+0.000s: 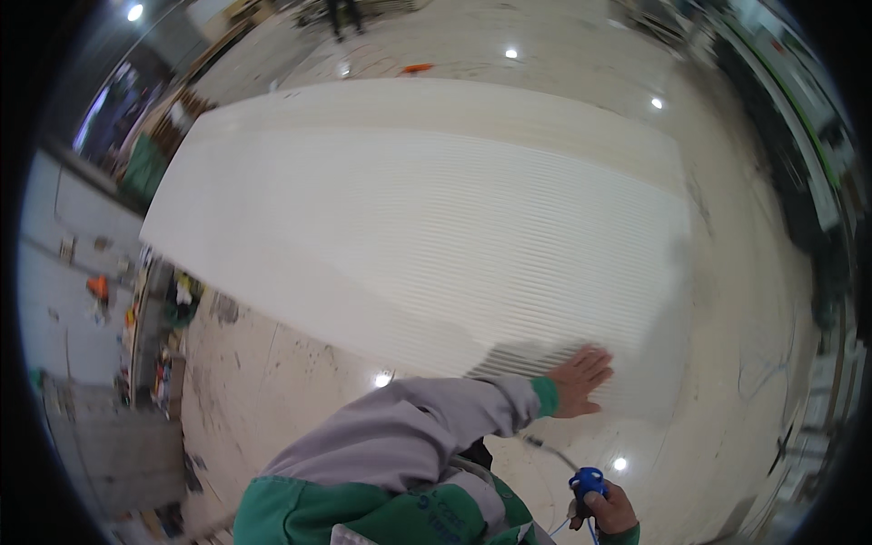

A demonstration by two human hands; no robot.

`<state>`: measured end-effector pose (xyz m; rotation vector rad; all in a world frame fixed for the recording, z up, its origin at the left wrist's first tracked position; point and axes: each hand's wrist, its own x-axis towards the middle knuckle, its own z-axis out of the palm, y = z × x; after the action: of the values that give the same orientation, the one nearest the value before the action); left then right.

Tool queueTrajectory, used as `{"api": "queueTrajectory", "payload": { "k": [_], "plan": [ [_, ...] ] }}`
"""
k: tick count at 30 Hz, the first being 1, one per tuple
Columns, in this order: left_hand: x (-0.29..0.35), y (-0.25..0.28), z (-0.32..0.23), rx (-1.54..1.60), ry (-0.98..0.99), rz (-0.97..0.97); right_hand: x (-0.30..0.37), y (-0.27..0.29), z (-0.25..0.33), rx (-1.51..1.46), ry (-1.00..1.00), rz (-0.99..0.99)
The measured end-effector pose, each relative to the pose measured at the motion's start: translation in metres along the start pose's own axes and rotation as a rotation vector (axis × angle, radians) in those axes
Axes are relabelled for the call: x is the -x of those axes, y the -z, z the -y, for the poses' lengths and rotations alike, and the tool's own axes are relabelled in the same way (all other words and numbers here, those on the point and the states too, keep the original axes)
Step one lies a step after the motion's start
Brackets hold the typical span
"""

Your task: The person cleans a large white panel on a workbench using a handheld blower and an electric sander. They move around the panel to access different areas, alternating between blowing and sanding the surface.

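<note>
One palm at the panel, one tool held aside

At lower right we see the right hand (618, 512) wrapped round a blue tool (589, 480), held beyond the panel's near edge, seemingly to keep it clear of the surface. Above it, right of lower centre, the left hand (578, 383) is spread and empty, probably so the palm can bear on the ridges; we cannot tell how firmly it touches. The white ridged panel (409, 227) fills mid-frame, apparently laid face up for reach. We count two hands, one tool, one panel; farther off, near top centre, one orange thing (417, 68), then one pair of legs (343, 18)
</note>
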<state>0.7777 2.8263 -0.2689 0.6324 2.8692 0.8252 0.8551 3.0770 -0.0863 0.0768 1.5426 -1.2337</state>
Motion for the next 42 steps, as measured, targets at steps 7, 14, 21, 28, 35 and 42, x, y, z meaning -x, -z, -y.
{"api": "queueTrajectory", "payload": {
  "k": [7,14,21,28,35,42],
  "plan": [
    [0.246,0.095,0.12,-0.184,0.668,-0.333,-0.088,-0.001,-0.02,-0.412,0.294,-0.753],
    [0.398,0.165,0.189,-0.172,1.115,-0.494,-0.117,-0.127,-0.054,0.165,0.082,-0.202],
    [0.408,0.161,0.213,-0.223,1.23,-0.511,-0.072,-0.164,-0.107,-0.01,0.023,-0.323],
    [0.388,0.152,0.219,-0.362,1.424,-0.363,-0.019,-0.061,-0.165,-0.614,0.232,-0.271],
    [0.199,0.065,0.118,-0.415,1.575,-0.383,0.049,0.052,-0.215,0.117,-0.261,-0.184],
    [0.057,0.01,-0.012,-0.35,0.847,-0.206,0.041,0.122,-0.22,0.075,-0.156,-0.069]
  ]
}}
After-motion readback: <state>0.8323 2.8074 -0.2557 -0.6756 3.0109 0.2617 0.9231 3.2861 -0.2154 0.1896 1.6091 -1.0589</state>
